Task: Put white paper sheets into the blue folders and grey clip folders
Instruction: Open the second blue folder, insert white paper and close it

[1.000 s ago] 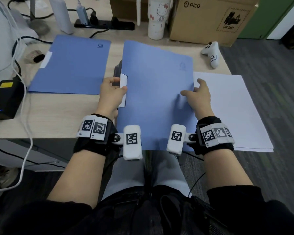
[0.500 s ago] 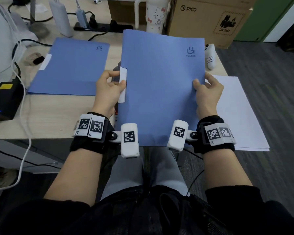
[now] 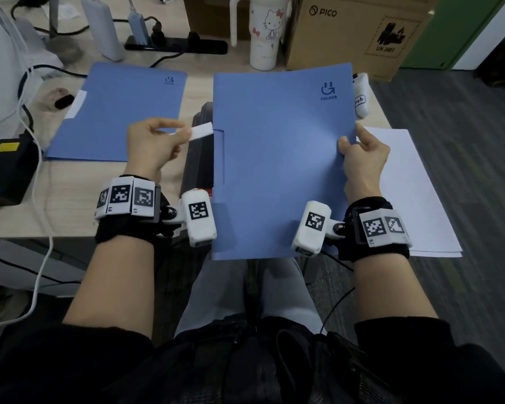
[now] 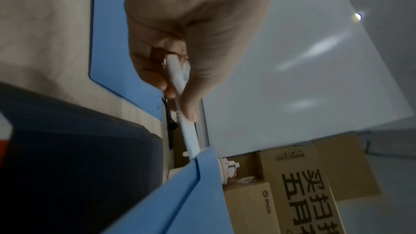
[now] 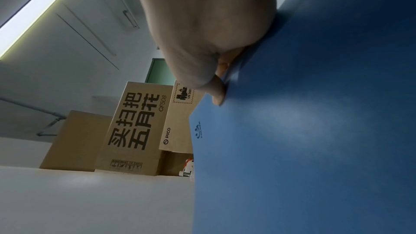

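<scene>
I hold a blue folder (image 3: 277, 158) tilted up over the desk edge. My right hand (image 3: 352, 138) pinches its right edge, thumb on the front cover (image 5: 315, 131). My left hand (image 3: 181, 132) pinches a white slide bar (image 3: 200, 132) that sticks out sideways from the folder's left edge (image 4: 180, 202); in the left wrist view the white bar (image 4: 186, 131) runs between thumb and fingers. A second blue folder (image 3: 123, 112) lies flat on the desk at the left. A stack of white paper sheets (image 3: 411, 193) lies at the right. Dark grey clip folders (image 3: 200, 158) lie partly hidden under the held folder.
A PICO cardboard box (image 3: 356, 30), a white cartoon tumbler (image 3: 264, 33) and a black power strip (image 3: 175, 45) stand along the back. A white controller (image 3: 360, 94) lies behind the folder's right corner. A black power adapter (image 3: 9, 170) and cables occupy the left edge.
The folder rose off the desk and tilted up. My right hand shifted to pinch its right edge. My left hand drew the white bar out to the left.
</scene>
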`<move>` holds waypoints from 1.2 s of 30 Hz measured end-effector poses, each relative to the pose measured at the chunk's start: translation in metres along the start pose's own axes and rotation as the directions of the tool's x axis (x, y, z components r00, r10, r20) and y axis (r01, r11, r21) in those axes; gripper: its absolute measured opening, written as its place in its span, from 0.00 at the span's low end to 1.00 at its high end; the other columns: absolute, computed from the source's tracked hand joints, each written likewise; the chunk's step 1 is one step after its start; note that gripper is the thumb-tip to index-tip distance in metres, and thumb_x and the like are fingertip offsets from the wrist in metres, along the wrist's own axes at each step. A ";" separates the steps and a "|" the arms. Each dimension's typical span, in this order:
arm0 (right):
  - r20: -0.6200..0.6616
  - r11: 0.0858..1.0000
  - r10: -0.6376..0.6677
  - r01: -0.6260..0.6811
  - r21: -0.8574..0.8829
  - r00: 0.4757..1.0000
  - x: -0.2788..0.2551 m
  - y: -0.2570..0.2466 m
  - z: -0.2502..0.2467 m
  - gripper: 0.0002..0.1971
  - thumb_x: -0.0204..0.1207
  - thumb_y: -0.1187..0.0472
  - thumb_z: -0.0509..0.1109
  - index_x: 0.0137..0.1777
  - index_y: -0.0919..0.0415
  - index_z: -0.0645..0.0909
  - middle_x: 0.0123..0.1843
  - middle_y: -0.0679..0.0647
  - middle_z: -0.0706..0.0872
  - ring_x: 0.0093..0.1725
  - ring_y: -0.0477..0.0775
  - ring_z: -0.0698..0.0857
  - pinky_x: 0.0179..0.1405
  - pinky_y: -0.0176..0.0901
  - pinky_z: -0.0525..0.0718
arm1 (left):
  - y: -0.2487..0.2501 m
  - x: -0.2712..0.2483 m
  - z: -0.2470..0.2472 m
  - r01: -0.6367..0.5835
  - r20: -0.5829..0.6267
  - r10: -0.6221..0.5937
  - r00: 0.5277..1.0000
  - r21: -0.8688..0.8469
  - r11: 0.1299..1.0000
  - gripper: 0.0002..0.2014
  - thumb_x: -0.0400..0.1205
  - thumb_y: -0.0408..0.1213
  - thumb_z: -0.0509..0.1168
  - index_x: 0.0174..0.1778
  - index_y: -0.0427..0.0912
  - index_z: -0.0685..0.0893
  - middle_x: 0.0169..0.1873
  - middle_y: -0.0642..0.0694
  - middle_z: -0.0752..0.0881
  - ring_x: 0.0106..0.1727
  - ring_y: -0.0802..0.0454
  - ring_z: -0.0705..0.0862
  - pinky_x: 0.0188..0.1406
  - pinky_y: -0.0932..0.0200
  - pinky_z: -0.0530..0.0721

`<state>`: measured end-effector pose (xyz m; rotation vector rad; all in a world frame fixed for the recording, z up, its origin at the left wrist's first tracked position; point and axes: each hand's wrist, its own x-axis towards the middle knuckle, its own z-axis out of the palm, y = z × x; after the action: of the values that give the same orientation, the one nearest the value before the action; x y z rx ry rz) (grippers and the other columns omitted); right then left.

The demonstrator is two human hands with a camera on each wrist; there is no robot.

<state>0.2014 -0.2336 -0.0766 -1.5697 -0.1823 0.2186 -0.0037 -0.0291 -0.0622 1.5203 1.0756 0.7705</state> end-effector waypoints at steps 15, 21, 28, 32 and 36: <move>-0.089 0.990 -0.043 0.055 0.132 0.995 -0.001 -0.010 -0.014 0.22 0.75 0.76 0.63 0.70 0.67 0.78 0.42 0.51 0.83 0.38 0.42 0.80 0.46 0.30 0.80 | 0.008 -0.006 0.018 0.259 0.426 -0.111 0.898 -0.307 0.916 0.09 0.86 0.37 0.58 0.56 0.41 0.81 0.48 0.48 0.90 0.50 0.53 0.88 0.43 0.63 0.89; -0.093 0.995 -0.047 0.055 0.089 0.995 0.000 -0.008 -0.023 0.20 0.75 0.74 0.64 0.66 0.66 0.82 0.46 0.52 0.86 0.35 0.40 0.81 0.39 0.28 0.80 | 0.002 -0.038 0.044 0.209 0.580 -0.084 0.810 -0.152 0.966 0.10 0.86 0.33 0.57 0.52 0.48 0.84 0.40 0.55 0.91 0.40 0.59 0.89 0.38 0.62 0.88; 0.116 0.986 0.033 -0.013 -0.167 0.993 0.000 -0.006 -0.038 0.14 0.66 0.70 0.62 0.49 0.63 0.84 0.43 0.54 0.86 0.41 0.52 0.81 0.46 0.45 0.80 | -0.003 -0.051 0.077 0.174 0.293 -0.107 0.950 -0.213 0.961 0.13 0.85 0.28 0.56 0.61 0.40 0.82 0.47 0.47 0.88 0.44 0.54 0.87 0.42 0.59 0.86; 0.168 0.964 0.099 -0.053 -0.262 0.981 -0.003 -0.004 -0.053 0.09 0.61 0.69 0.65 0.41 0.63 0.82 0.41 0.54 0.86 0.42 0.55 0.82 0.46 0.47 0.80 | -0.008 -0.056 0.090 0.169 0.241 -0.122 0.963 -0.183 0.969 0.13 0.85 0.26 0.56 0.60 0.38 0.83 0.47 0.46 0.87 0.41 0.56 0.86 0.37 0.63 0.84; 0.189 0.963 0.104 -0.051 -0.266 0.976 -0.009 -0.002 -0.067 0.20 0.56 0.65 0.65 0.49 0.73 0.81 0.43 0.68 0.86 0.40 0.53 0.80 0.44 0.47 0.79 | -0.010 -0.059 0.101 0.177 0.216 -0.144 0.966 -0.142 0.974 0.14 0.84 0.24 0.55 0.60 0.35 0.83 0.49 0.43 0.85 0.41 0.54 0.84 0.38 0.63 0.84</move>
<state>0.2100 -0.3004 -0.0745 -1.8174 -0.3184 0.4312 0.0616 -0.1222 -0.0905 1.3255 0.9467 0.5601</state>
